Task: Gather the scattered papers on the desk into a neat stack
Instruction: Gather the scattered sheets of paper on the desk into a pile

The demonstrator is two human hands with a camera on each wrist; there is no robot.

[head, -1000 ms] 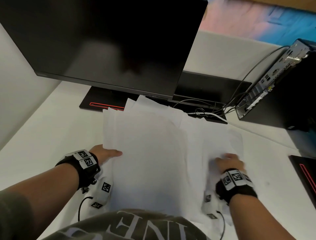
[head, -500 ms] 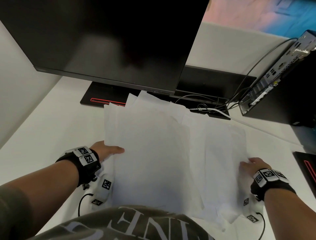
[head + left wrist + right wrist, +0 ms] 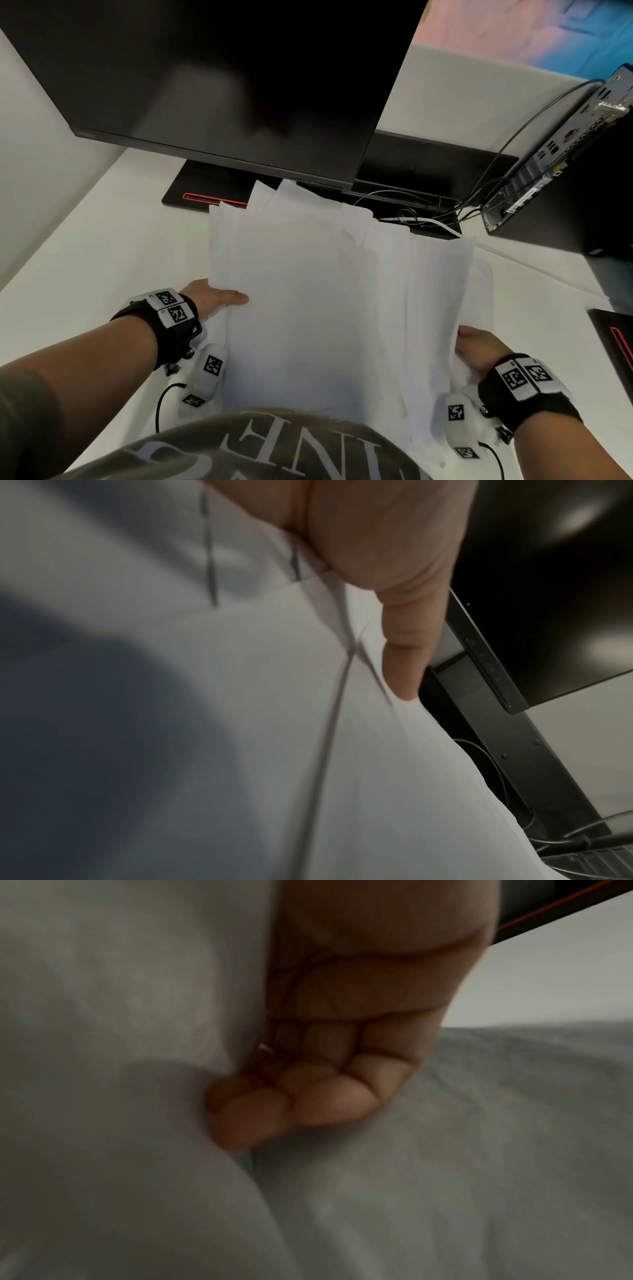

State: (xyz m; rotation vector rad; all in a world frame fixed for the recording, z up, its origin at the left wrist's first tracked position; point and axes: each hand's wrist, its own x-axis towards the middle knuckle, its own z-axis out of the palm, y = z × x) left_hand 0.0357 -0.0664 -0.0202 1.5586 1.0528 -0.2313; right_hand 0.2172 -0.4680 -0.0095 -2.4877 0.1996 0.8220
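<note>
Head view: loose fan of white papers [image 3: 329, 308], landmark item, lying on the white counter [image 3: 102, 260] directly in front of the person, sheets overlapping and askew, far corners reaching the base of the monitor. Left hand [image 3: 214, 298] at the left edge of the papers, thumb laid on top of the sheets, remaining fingers hidden beneath them; left wrist view shows one finger [image 3: 407, 653] extended straight along the sheet edges, several edges crossing just beside it, hand grasping the papers between thumb and fingers. Right hand [image 3: 479, 346] at the right edge of the papers, nearer the person than the left; right wrist view shows its fingers [image 3: 308, 1096] curled, tips pressed into a fold of paper [image 3: 137, 1123], clenched on the sheets. Black monitor [image 3: 239, 85], screen dark, standing beyond the papers, its flat base with a red line [image 3: 205, 198] partly covered by the far left corners of the sheets. Black cables [image 3: 421, 212] and one white cable lying beyond the papers to the right. Small black computer case [image 3: 561, 178], rear ports facing the papers, standing to the right of them and beyond. Black item with red trim [image 3: 616, 339] at the counter edge, right of the papers, apart from them. Black wrist straps with square printed markers on both forearms.
</note>
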